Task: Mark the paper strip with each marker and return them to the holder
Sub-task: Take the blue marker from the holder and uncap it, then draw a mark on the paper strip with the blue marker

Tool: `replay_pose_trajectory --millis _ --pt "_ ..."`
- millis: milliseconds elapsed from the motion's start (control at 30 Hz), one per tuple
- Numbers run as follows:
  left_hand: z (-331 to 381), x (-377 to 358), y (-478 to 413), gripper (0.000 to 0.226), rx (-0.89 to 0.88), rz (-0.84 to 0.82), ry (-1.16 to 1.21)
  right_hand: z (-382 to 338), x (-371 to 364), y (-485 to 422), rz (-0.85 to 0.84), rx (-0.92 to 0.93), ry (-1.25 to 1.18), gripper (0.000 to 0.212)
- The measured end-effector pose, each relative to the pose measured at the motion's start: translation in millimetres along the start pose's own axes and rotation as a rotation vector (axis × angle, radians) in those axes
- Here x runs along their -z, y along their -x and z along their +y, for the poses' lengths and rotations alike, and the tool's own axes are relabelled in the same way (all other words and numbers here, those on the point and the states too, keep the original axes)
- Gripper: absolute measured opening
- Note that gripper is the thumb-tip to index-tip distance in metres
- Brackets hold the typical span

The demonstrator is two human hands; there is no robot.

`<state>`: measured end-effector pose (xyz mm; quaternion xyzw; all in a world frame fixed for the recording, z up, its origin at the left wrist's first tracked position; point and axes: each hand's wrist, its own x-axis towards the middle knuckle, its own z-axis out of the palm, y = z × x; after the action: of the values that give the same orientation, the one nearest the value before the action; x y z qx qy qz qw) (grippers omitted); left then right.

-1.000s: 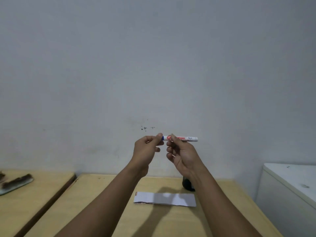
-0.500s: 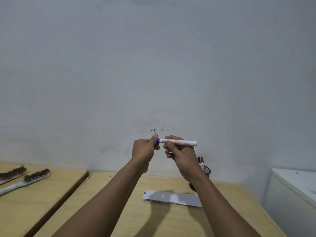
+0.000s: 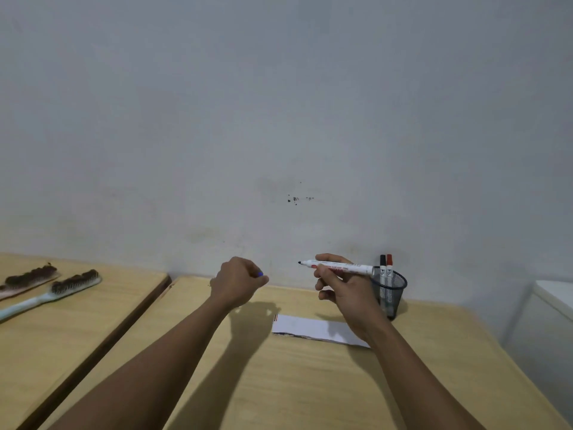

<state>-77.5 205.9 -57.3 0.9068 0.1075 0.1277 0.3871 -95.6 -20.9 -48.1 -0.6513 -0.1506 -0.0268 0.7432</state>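
White marker (image 3: 341,267), uncapped, lies pinched in your right hand (image 3: 344,288), tip leftward; your left hand (image 3: 237,282) fists around its blue cap (image 3: 259,274). Paper strip (image 3: 313,330) rests below your fingers, mesh holder (image 3: 389,293) just right.

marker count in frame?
3: one uncapped in the right hand, marker; black-capped marker and red-capped marker upright in the mesh holder. Holder may hide more.
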Motion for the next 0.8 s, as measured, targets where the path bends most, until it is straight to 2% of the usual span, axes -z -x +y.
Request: replay_pose_trajectory --millis 100,233,267,333,433,567,633,733,800 --pt "-18.1 -9.5 -4.7 0.007 -0.003 0.003 -0.122 6.6 6.5 0.4 0.004 -0.025 0.02 0.017" --pt "-27.9 -23.6 -4.3 0.026 -0.025 0.022 -0.162 14.3 12.5 8.1 0.006 -0.024 0.009 0.017" --pt "-28.9 -25.3 -3.2 0.028 -0.023 0.012 -0.175 14.2 13.9 8.7 0.005 -0.018 0.036 0.017" --pt "-68.7 -52.9 -31.3 0.03 0.07 -0.054 -0.188 61.0 4.9 -22.4 -0.013 -0.109 0.06 0.017" --pt "-78.9 -60.8 -21.0 0.034 0.056 -0.007 -0.127 63.0 2.2 -19.1 0.008 -0.119 0.049 0.018" --pt "-65.5 -53.9 -17.9 0.037 0.006 0.01 -0.145 61.6 2.2 -23.4 0.01 -0.099 0.033 0.017" --pt "-62.8 -52.5 -10.2 0.036 -0.05 0.097 -0.165 67.0 0.2 -26.5 0.025 -0.092 0.061 0.014" --pt "-60.8 -58.8 12.1 0.022 -0.205 0.237 -0.221 78.6 -6.4 -31.2 0.016 -0.091 0.172 0.011" --pt "-61.4 -65.6 26.6 0.021 -0.278 0.19 -0.284 88.1 -15.1 -34.4 -0.001 -0.133 0.255 0.018"
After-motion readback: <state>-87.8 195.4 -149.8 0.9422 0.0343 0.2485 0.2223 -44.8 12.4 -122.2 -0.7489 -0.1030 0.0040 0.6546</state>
